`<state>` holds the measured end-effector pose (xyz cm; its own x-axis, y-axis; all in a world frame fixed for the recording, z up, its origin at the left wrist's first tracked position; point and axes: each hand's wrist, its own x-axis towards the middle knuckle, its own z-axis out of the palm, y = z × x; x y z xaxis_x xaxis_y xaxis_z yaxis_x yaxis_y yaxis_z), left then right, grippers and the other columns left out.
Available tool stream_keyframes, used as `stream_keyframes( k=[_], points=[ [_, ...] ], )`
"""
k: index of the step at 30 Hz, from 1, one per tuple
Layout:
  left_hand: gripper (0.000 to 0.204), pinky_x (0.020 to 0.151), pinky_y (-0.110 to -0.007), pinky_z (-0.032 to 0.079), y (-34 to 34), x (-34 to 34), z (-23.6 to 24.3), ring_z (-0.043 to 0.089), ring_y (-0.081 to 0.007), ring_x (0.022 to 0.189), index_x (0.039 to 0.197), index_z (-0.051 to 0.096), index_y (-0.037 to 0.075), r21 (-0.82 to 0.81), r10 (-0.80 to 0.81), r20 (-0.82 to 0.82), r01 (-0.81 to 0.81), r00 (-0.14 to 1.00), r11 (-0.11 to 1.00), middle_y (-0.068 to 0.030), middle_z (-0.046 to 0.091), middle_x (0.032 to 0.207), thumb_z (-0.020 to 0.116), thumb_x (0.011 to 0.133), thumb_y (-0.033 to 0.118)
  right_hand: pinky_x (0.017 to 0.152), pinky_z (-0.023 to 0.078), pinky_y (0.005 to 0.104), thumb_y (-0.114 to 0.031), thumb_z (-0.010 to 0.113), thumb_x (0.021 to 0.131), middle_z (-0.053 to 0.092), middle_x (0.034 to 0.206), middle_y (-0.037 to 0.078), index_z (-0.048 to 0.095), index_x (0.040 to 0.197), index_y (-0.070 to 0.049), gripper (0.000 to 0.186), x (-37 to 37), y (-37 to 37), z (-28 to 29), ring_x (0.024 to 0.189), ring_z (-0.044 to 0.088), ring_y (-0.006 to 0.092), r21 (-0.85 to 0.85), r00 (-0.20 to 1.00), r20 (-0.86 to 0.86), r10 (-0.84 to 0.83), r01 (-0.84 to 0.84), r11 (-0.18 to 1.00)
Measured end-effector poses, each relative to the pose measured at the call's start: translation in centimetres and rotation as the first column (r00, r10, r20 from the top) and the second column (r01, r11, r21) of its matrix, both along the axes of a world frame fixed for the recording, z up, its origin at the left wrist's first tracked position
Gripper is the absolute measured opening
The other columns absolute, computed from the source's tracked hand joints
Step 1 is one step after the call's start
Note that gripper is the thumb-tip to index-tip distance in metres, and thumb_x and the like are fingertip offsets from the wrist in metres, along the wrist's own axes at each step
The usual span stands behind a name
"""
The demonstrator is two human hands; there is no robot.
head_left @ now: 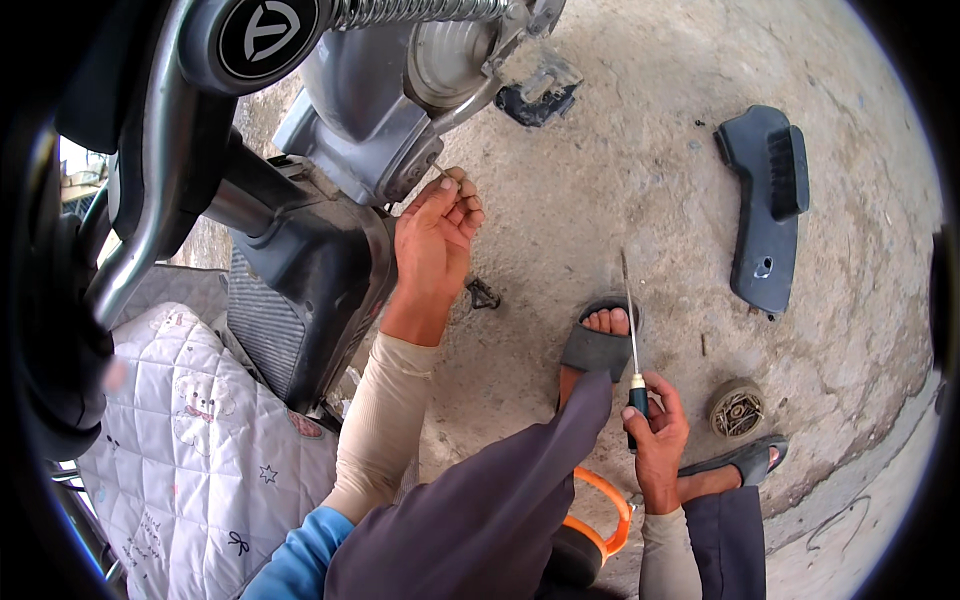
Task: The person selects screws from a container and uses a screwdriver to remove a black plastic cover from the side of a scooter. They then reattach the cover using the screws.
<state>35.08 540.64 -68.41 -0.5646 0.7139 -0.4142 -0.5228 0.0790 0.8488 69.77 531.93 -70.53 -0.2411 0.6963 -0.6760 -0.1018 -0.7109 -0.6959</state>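
In the head view, the right hand (661, 440), toward four o'clock, has its thumb and fingers closed around the handle of a screwdriver (637, 385), whose slim shaft points to twelve. Near eleven o'clock, the left hand (437, 232) pinches what looks like a slim metal piece (443, 172) at the lower end of a grey casing (372, 140); its far end is too small to make out. The screwdriver should be light and stiff, best taken by its dark handle below the pale collar, though a smooth grip could turn slippery with grease. The slim piece is probably rigid, almost weightless and easily dropped, so fingertips at its free end suit it. On the ground lie a dark plastic cover (760, 225) between two and three o'clock and a round container (738, 409) of small metal bits near four.
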Motion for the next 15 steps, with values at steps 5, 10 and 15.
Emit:
stream_keyframes(
  k=[5,10,15],
  points=[
    [0.019,0.078,-0.031,0.054,1.0,-0.1,0.0,0.064,-0.0182,0.086,0.113,0.064,-0.002,-0.008,0.034,0.039,-0.034,0.999,0.999,-0.0074,0.067,0.096,0.061,0.099,0.011,0.081,0.048,0.0236,0.003,0.066,0.088,0.064,0.104,0.004,0.057,0.132,-0.001,0.045,-0.2,0.7,1.5,0.093,0.058,0.0086,0.01,0.992,0.095,0.082,-0.083,0.997],
    [0.018,0.081,-0.031,0.054,0.4,-0.7,-0.6,0.064,-0.0185,0.088,0.114,0.063,-0.001,0.019,0.031,0.149,-0.034,0.988,0.999,-0.0072,0.067,0.097,0.061,0.099,0.01,0.091,0.049,0.0275,0.001,0.067,0.088,0.064,0.119,0.009,0.061,0.129,-0.001,0.041,-0.3,0.6,1.2,0.106,0.06,0.0136,0.114,0.995,0.096,0.038,-0.049,0.992],
    [0.019,0.082,-0.03,0.055,0.4,-0.6,-0.4,0.064,-0.0185,0.09,0.116,0.063,-0.001,0.049,0.043,0.21,-0.054,0.977,0.997,-0.0077,0.068,0.099,0.062,0.099,0.008,0.104,0.045,0.0331,0.001,0.068,0.088,0.062,0.131,0.013,0.062,0.126,0.001,0.039,0.0,0.7,0.8,0.121,0.058,0.0202,0.145,0.995,0.094,0.037,-0.05,0.988]
  ],
)
